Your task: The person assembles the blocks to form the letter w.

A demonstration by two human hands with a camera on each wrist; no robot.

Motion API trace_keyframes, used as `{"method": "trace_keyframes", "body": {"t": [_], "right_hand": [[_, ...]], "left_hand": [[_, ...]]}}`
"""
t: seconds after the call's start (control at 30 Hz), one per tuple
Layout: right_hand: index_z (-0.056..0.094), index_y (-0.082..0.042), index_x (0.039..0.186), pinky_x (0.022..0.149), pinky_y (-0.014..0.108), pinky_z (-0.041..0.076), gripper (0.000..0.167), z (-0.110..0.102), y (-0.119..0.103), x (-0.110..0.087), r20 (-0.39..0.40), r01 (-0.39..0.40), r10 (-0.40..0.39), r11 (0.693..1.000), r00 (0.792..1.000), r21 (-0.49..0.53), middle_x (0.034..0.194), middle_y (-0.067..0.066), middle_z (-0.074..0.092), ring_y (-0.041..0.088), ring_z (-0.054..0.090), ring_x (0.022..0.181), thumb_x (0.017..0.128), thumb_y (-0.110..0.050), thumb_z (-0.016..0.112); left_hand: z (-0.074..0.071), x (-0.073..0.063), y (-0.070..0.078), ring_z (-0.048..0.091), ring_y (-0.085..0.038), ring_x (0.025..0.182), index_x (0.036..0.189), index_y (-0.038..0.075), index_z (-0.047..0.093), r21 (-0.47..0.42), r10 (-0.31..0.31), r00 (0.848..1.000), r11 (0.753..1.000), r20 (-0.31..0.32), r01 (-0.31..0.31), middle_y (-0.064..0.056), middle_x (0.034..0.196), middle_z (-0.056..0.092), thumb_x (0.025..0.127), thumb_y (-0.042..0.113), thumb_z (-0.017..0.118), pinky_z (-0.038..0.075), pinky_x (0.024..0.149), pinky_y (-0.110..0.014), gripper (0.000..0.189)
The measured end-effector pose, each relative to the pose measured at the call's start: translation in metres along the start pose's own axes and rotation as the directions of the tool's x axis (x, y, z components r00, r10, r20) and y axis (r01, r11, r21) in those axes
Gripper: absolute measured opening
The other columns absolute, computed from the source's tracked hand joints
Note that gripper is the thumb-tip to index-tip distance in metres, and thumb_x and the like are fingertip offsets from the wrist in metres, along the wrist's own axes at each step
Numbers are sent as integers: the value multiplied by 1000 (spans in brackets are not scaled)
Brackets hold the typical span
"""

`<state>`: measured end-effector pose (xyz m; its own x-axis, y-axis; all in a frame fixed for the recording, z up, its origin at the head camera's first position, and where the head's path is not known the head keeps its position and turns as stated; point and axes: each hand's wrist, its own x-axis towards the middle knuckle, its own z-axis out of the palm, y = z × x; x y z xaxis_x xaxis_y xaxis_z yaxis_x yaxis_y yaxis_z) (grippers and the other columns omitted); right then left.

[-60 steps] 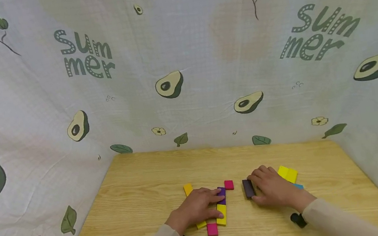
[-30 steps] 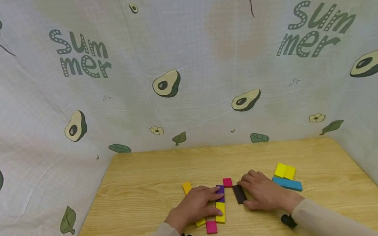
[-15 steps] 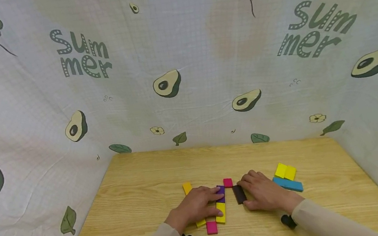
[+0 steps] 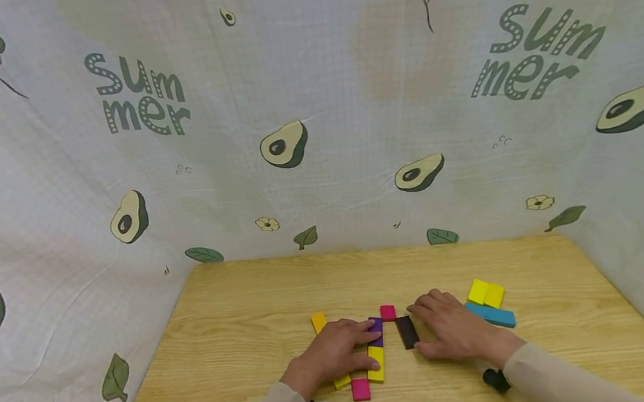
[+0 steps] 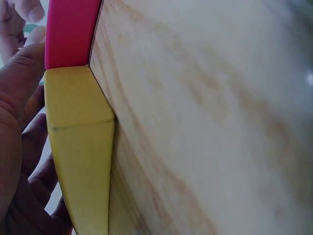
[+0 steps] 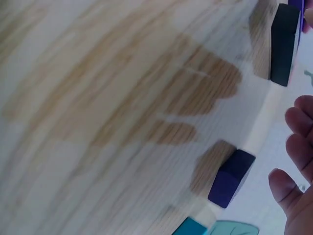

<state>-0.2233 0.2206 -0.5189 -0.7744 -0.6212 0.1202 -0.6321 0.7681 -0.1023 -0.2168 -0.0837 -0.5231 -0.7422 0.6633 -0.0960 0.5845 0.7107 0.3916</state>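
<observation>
My left hand (image 4: pixel 336 352) lies over a group of coloured blocks, its fingertips on a purple block (image 4: pixel 376 340) and its thumb on a yellow block (image 4: pixel 377 369). Orange (image 4: pixel 318 321) and pink blocks (image 4: pixel 361 390) show around it. In the left wrist view, a yellow block (image 5: pixel 80 161) meets a pink one (image 5: pixel 71 34). A black block (image 4: pixel 407 333) lies flat, slightly right of the purple one. Just beside it is my right hand (image 4: pixel 452 328), fingers loosely bent. The right wrist view shows that hand (image 6: pixel 298 166) apart from the black block (image 6: pixel 284 46), holding nothing.
Two yellow blocks (image 4: pixel 486 293) and a long blue block (image 4: pixel 492 314) lie right of my right hand. A pink block (image 4: pixel 387 313) sits behind the black one. The right wrist view shows a dark purple block (image 6: pixel 231 178) and a teal one (image 6: pixel 190 227).
Over two seconds my right hand has moved left with the black block, bringing it nearer the purple one. Its fingers have since eased slightly away. My left hand has stayed in place.
</observation>
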Motion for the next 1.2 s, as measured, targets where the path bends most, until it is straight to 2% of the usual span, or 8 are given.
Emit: {"method": "trace_keyframes", "body": {"t": [0.17,0.3,0.4,0.63,0.77,0.97,1.2], "right_hand": [[66,-7,137,103,54,47,59,-2,9,-8,-100,-42,41,999,994,-3,130,6,65,26,55,118,93,-44,76],[68,-4,131,96,54,49,50,-5,24,-15,-210,-91,78,995,975,-51,123,8,67,29,57,113,94,-36,78],[67,-1,130,93,57,48,49,-10,37,-21,-255,-141,120,988,959,-66,121,12,67,34,58,113,94,-33,78],[66,3,130,92,62,46,50,-18,70,-35,-261,-235,208,969,943,-78,119,19,67,42,57,113,94,-29,78],[65,5,130,92,63,46,51,-18,82,-40,-242,-260,233,961,942,-89,119,21,67,44,56,112,94,-30,76],[64,7,130,93,65,46,53,-19,91,-45,-214,-295,268,950,939,-105,122,25,66,47,55,114,92,-28,78],[64,7,132,94,66,45,58,-20,98,-48,-161,-340,323,936,932,-89,126,28,65,48,53,116,94,-34,77]], "left_hand": [[1,-1,0,46,-20,149,154,32,56,1,9,1000,1000,0,-9,13,165,44,100,59,64,37,123,-44,61],[1,-1,-1,46,-20,149,154,31,56,-8,11,1000,1000,-4,-11,13,165,43,100,58,64,36,124,-44,61],[1,-2,-2,46,-20,149,154,31,56,-9,13,1000,1000,-7,-13,13,165,44,100,58,64,36,124,-44,61],[0,-2,-1,46,-19,149,154,32,56,-9,8,1000,1000,-5,-8,13,165,44,100,58,64,36,124,-44,61],[1,-2,-2,46,-18,149,154,32,56,-6,4,1000,1000,-3,-4,14,165,43,100,59,64,36,124,-43,62],[2,-1,-2,46,-19,149,155,32,55,-3,8,1000,1000,-3,-8,14,165,43,100,59,64,36,124,-43,61],[2,-1,-2,46,-19,149,155,31,56,-7,17,1000,1000,-6,-17,13,165,44,100,59,63,36,124,-43,62]]}}
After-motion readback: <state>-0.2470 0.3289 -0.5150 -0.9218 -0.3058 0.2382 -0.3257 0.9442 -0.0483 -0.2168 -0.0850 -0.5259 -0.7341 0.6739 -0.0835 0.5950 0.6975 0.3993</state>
